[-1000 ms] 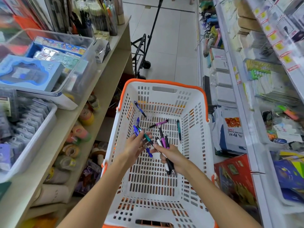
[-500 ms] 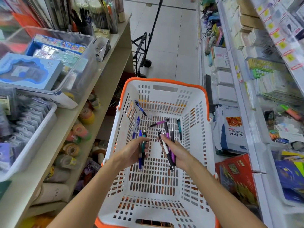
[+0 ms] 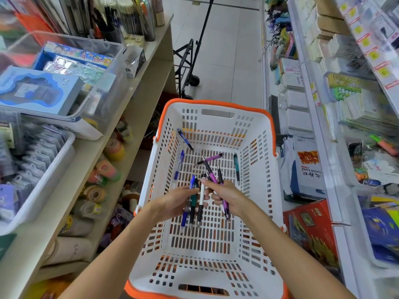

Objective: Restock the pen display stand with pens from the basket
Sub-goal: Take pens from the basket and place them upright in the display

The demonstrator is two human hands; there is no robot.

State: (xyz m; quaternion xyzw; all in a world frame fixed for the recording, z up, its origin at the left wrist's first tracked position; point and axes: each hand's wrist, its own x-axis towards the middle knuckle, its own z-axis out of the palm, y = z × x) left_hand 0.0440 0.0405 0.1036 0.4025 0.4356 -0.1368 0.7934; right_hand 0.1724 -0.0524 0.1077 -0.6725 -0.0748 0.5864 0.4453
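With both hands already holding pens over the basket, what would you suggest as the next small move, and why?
Probably pass the right hand's purple and black pens into the left hand, which already grips a blue, a teal and a white pen. That frees the right hand for the loose pens on the basket floor, such as the purple pen and the teal pen.

basket [image 3: 216, 108] near rim cut off at bottom edge, held pens [image 3: 201, 199] partly hidden by hands
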